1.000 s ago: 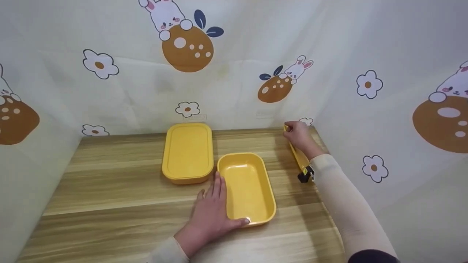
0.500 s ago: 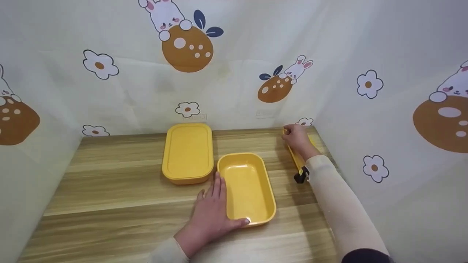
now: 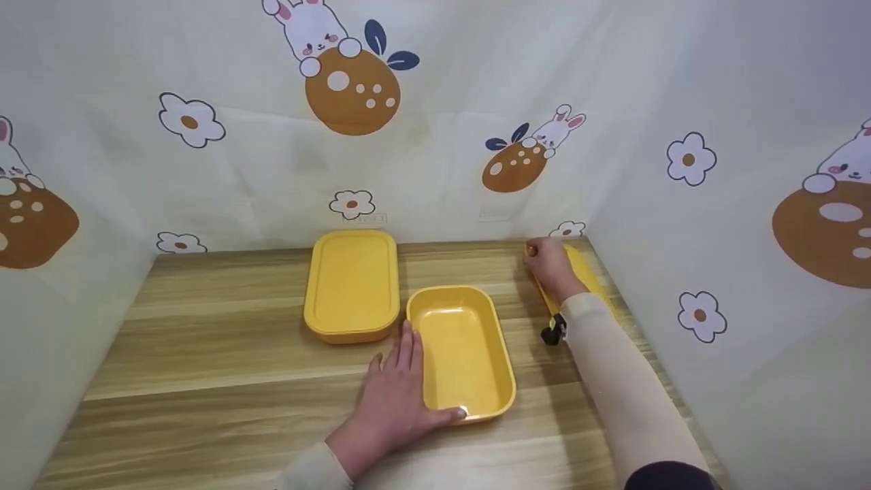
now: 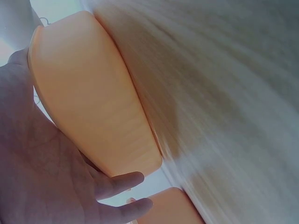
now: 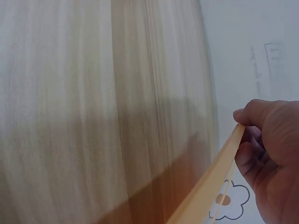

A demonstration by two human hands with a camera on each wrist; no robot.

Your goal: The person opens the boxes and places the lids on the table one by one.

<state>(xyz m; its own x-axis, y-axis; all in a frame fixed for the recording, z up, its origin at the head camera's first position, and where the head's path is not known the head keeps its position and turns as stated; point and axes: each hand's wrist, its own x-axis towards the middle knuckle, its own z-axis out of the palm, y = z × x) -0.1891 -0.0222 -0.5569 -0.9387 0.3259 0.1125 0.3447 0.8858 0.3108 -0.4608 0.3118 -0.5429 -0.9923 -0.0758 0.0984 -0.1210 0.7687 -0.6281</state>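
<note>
An uncovered yellow food container (image 3: 461, 357) stands upright on the wooden table. My left hand (image 3: 388, 401) rests against it, straight fingers along its left wall and thumb on the near rim. The left wrist view shows the palm by the container's outer wall (image 4: 91, 93). Towards the back right, my right hand (image 3: 552, 269) pinches the edge of a yellow lid (image 3: 582, 269), which is tilted and partly hidden by the hand and forearm. In the right wrist view, thumb and fingers grip the thin lid edge (image 5: 210, 182) above the tabletop.
A second yellow container (image 3: 352, 282) with its lid on stands left of the uncovered one, near the back wall. Patterned cloth (image 3: 435, 150) encloses the table (image 3: 224, 327) at the back and both sides. A black wrist device (image 3: 554, 330) sits at the right cuff.
My right hand has come slightly nearer and lower with the lid, which has tilted flatter, so more of its face shows right of the hand. The left hand and both containers keep their places.
</note>
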